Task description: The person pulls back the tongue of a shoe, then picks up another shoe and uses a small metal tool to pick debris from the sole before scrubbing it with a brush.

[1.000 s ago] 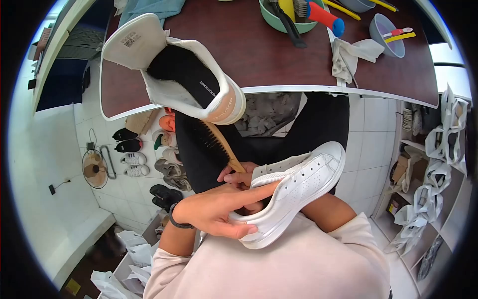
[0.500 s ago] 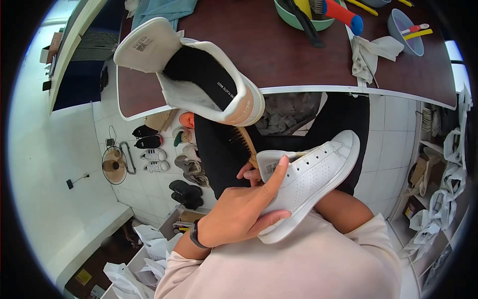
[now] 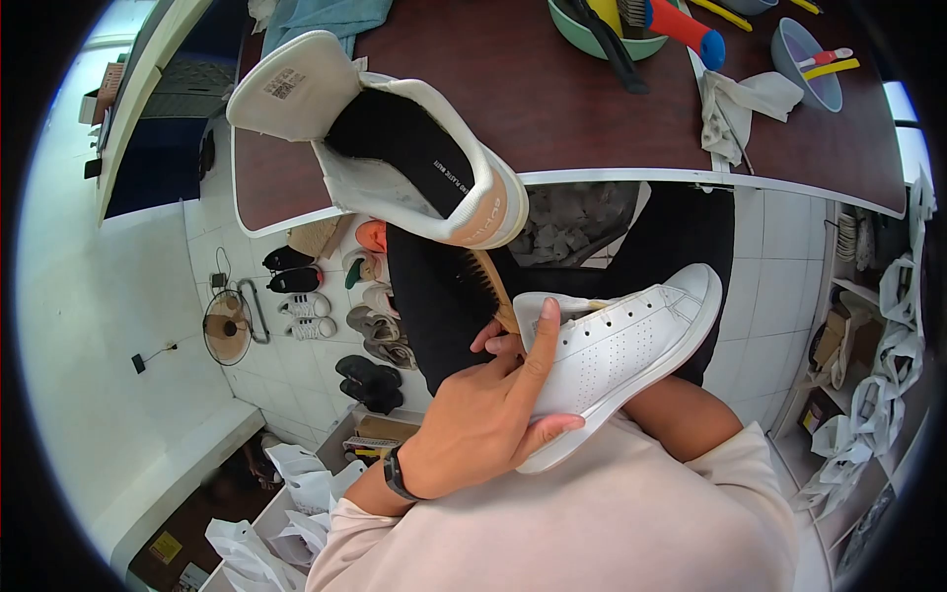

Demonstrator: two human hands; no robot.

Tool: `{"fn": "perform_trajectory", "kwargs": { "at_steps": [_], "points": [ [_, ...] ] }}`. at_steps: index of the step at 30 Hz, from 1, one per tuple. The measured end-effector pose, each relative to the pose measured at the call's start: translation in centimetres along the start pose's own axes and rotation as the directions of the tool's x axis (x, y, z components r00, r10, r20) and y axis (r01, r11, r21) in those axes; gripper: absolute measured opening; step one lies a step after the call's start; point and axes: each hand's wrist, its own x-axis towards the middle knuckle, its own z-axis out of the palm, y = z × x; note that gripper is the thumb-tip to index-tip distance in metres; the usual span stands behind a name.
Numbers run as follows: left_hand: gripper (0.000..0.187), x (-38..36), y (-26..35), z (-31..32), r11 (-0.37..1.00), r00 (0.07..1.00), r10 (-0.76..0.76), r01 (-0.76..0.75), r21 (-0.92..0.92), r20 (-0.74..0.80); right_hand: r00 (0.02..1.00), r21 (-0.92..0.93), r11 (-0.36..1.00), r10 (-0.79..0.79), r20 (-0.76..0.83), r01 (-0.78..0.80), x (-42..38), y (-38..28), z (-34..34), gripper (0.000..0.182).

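Observation:
A white sneaker (image 3: pixel 631 340) without laces lies tilted across my lap, toe toward the upper right. My left hand (image 3: pixel 473 426), with a black wristband, grips its heel end, index finger along the collar and thumb on the sole's edge. Behind the shoe, my right hand (image 3: pixel 493 338) is mostly hidden, its fingers curled around the handle of a wooden brush (image 3: pixel 493 286) with dark bristles. My right forearm passes under the shoe. Above, another white shoe (image 3: pixel 424 163) with a black insole and raised tongue extends over the table's near edge.
On the dark red table (image 3: pixel 602 128) are a green bowl (image 3: pixel 592 37) with brushes, a purple bowl (image 3: pixel 809 61), a white cloth (image 3: pixel 745 104) and a blue cloth (image 3: pixel 326 20). Several shoes and a fan (image 3: pixel 228 326) stand on the left floor. Shelves (image 3: pixel 838 370) line the right.
The held sneaker has shifted slightly to the right. My left index finger has moved a little left along its collar, and the left wrist has shifted slightly right.

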Motion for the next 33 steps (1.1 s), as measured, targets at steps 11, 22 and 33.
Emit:
{"fn": "perform_trajectory", "kwargs": {
  "at_steps": [11, 22, 33],
  "points": [
    [0.095, 0.1, 0.4, 0.3, 0.995, 0.997, 0.07, -0.067, 0.07, -0.044, 0.996, 0.149, 0.987, 0.056, 0.076, -0.066, -0.4, -0.9, 1.4, 0.06],
    [0.091, -0.2, 0.3, 1.9, 0.991, 0.992, -0.03, 0.013, -0.134, -0.124, 0.998, -0.057, 0.998, -0.036, 0.057, 0.039, -0.4, -0.3, -0.1, 0.075],
    [0.057, -0.2, 0.3, 1.7, 0.965, 0.995, -0.019, -0.008, -0.263, -0.102, 0.984, -0.128, 0.983, -0.11, 0.141, 0.128, -0.6, -1.0, 1.5, 0.058]
  ]
}}
